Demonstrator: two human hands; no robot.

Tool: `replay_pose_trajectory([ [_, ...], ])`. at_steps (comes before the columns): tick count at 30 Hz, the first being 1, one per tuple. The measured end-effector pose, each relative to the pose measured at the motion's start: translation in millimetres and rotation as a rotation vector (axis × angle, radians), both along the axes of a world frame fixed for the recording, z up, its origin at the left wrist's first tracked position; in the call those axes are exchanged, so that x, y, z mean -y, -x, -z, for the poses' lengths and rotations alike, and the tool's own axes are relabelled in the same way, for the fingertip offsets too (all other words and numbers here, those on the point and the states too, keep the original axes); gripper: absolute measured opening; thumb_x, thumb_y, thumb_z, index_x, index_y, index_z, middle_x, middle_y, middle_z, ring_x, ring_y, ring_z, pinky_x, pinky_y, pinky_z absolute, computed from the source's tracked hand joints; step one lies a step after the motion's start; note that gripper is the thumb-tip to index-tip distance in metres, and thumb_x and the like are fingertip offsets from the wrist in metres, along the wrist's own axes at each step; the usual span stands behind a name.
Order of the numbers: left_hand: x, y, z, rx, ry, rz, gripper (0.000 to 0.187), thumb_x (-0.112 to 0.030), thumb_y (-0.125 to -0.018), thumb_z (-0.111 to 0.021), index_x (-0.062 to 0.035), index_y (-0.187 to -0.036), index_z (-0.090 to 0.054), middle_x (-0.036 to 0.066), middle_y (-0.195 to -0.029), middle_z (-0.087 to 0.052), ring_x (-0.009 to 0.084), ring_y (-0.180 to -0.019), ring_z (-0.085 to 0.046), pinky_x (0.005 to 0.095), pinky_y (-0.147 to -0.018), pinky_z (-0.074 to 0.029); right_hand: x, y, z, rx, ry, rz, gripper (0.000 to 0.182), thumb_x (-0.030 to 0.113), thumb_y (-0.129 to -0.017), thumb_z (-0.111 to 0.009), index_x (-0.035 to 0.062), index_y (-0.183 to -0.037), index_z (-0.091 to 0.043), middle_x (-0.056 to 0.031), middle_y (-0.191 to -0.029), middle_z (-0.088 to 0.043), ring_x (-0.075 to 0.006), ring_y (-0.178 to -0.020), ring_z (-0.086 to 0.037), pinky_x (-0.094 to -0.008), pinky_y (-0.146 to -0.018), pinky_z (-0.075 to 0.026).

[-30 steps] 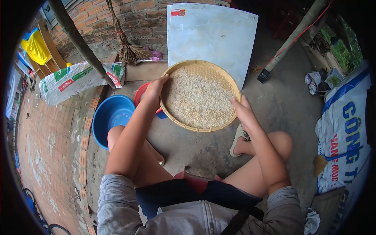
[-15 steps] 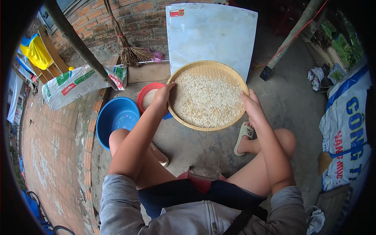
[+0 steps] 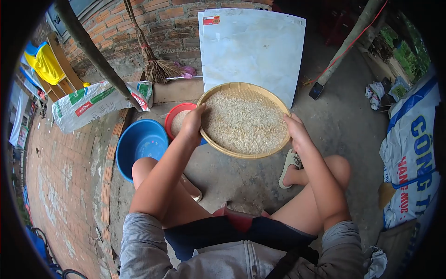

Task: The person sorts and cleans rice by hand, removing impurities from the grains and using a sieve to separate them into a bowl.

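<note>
Both my hands hold a round woven winnowing tray (image 3: 222,149) in the air in front of my knees. My left hand (image 3: 191,122) grips its left rim with the thumb on top. My right hand (image 3: 297,129) grips the right rim, its fingers mostly hidden underneath. A layer of pale grain (image 3: 246,122), which looks like rice, covers much of the tray, with the woven bottom showing toward the far edge. Below and left of the tray, partly behind my left hand, stands a red basin (image 3: 170,116) with pale grain in it.
A blue basin (image 3: 132,151) stands by my left knee. Behind the tray leans a white board (image 3: 251,51). A straw broom (image 3: 155,65) rests against the brick wall. Two poles (image 3: 90,49) rise at left and right, with a phone-like device (image 3: 316,90) against the right one. Printed sacks (image 3: 413,153) lie at right.
The tray and both hands sit slightly lower in view, and the tray's tilt has shifted a little. The grain has spread and moved about within it. Both hands keep their hold.
</note>
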State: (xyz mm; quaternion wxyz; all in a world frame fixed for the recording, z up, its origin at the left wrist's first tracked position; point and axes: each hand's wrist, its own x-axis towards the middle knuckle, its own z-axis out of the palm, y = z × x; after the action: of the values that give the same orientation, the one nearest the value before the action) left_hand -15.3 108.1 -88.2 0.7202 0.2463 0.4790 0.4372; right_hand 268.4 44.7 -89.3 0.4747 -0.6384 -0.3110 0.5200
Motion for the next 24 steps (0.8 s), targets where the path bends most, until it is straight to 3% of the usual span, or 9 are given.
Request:
replay_pose_trajectory([
  [2,18.6,-11.9,0.9,-0.222,-0.043,-0.01,0.039,-0.031,-0.092,-0.05,-0.0019,-0.118,-0.052,0.01,-0.104,-0.061,0.0202,-0.086,-0.061,0.0323,-0.076,-0.05,-12.0,-16.0,6.5,-0.186,-0.048,0.038,0.026,0.022,-0.097,-0.043,0.0023,-0.114,-0.047,-0.0102,-0.105,-0.057,-0.0181,-0.095,-0.059,-0.033,-0.077,-0.049],
  [4,16.8,-6.5,-5.4,-0.27,-0.089,0.035,0.034,-0.027,-0.094,-0.047,0.0001,-0.113,-0.054,0.013,-0.1,-0.064,0.0218,-0.085,-0.063,0.0351,-0.079,-0.051,-14.5,-20.9,12.6,-0.185,-0.021,-0.005,0.026,0.021,-0.097,-0.043,0.0017,-0.115,-0.047,-0.0112,-0.107,-0.057,-0.0181,-0.096,-0.058,-0.0342,-0.079,-0.048],
  [6,0.7,4.7,-7.9,-0.082,-0.023,0.045,0.042,-0.032,-0.092,-0.051,0.0028,-0.114,-0.052,0.013,-0.103,-0.062,0.0225,-0.089,-0.062,0.0365,-0.079,-0.051,-13.0,-6.9,11.9,-0.068,-0.091,-0.007,0.032,0.021,-0.097,-0.043,-0.0007,-0.121,-0.047,-0.0113,-0.115,-0.057,-0.0177,-0.108,-0.054,-0.0307,-0.088,-0.044],
  [11,-8.7,11.6,24.2,0.028,0.018,-0.006,0.036,-0.027,-0.093,-0.047,0.0033,-0.112,-0.053,0.015,-0.102,-0.062,0.0269,-0.089,-0.063,0.0385,-0.082,-0.051,0.7,-2.5,6.1,-0.007,0.022,-0.045,0.031,0.027,-0.097,-0.044,0.0028,-0.115,-0.049,-0.0096,-0.109,-0.057,-0.0174,-0.097,-0.056,-0.0335,-0.079,-0.047],
  [14,24.7,-12.1,-0.7,-0.293,0.031,0.06,0.036,-0.029,-0.093,-0.048,-0.0004,-0.114,-0.051,0.01,-0.1,-0.06,0.0211,-0.084,-0.061,0.0388,-0.074,-0.052,-23.2,-31.2,21.0,-0.237,0.032,-0.021,0.03,0.026,-0.097,-0.043,0.0031,-0.115,-0.05,-0.01,-0.109,-0.058,-0.018,-0.098,-0.057,-0.0334,-0.078,-0.048],
  [20,-6.6,14.9,-10.7,-0.055,0.041,-0.01,0.034,-0.023,-0.092,-0.045,0.0057,-0.11,-0.053,0.018,-0.102,-0.061,0.0273,-0.091,-0.062,0.0422,-0.084,-0.052,2.1,12.0,1.0,0.135,-0.016,-0.079,0.044,0.024,-0.097,-0.044,-0.0047,-0.13,-0.04,-0.0166,-0.129,-0.049,-0.0198,-0.12,-0.046,-0.033,-0.096,-0.037],
  [22,-2.0,7.3,4.8,-0.034,0.05,-0.022,0.034,-0.022,-0.092,-0.044,0.0053,-0.11,-0.053,0.017,-0.101,-0.062,0.0275,-0.09,-0.063,0.0418,-0.082,-0.052,9.8,19.1,-17.3,0.009,0.12,0.037,0.042,0.025,-0.097,-0.045,-0.0028,-0.128,-0.043,-0.014,-0.124,-0.053,-0.0195,-0.117,-0.048,-0.0322,-0.095,-0.038],
  [23,7.9,-1.4,8.6,-0.125,-0.033,-0.027,0.034,-0.024,-0.092,-0.044,0.0033,-0.11,-0.053,0.015,-0.098,-0.062,0.0253,-0.088,-0.062,0.0416,-0.08,-0.052,-4.6,-3.5,15.0,-0.024,-0.006,0.005,0.028,0.023,-0.097,-0.041,0.0006,-0.111,-0.05,-0.0096,-0.105,-0.057,-0.0176,-0.096,-0.057,-0.0321,-0.08,-0.047],
  [24,19.2,-9.5,6.1,-0.237,0.043,-0.004,0.033,-0.025,-0.092,-0.046,0.0012,-0.11,-0.054,0.012,-0.095,-0.062,0.0223,-0.085,-0.062,0.0404,-0.076,-0.053,-11.2,-12.7,13.9,-0.122,0.031,0.018,0.028,0.023,-0.097,-0.041,-0.0005,-0.109,-0.05,-0.0101,-0.103,-0.058,-0.0176,-0.097,-0.057,-0.0326,-0.081,-0.048],
])
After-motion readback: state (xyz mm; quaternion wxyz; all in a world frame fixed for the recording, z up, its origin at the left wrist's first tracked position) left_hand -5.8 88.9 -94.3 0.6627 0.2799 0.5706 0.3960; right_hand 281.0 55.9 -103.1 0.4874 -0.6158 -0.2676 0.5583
